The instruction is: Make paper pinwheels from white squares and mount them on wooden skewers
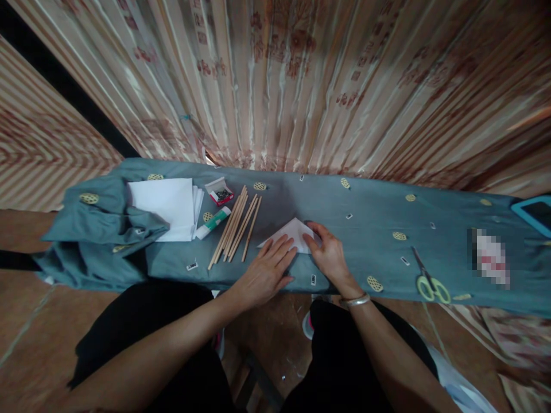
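Folded white paper (pixel 294 229) lies mid-table

The paper's peak points to the far side of the table (pixel 370 223). The left hand (pixel 263 274) lies flat on it, its grip spread and clasping nothing. The right hand (pixel 329 256) has its thumb on the right side; whether that grip is clamped, I cannot tell. Wooden sticks (pixel 236 225) and 1 glue stick (pixel 214 222) lie left, scissors (pixel 425 274) well apart at right.

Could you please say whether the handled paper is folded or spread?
Folded: the paper shows a triangular outline, with the left hand and right hand both touching it.
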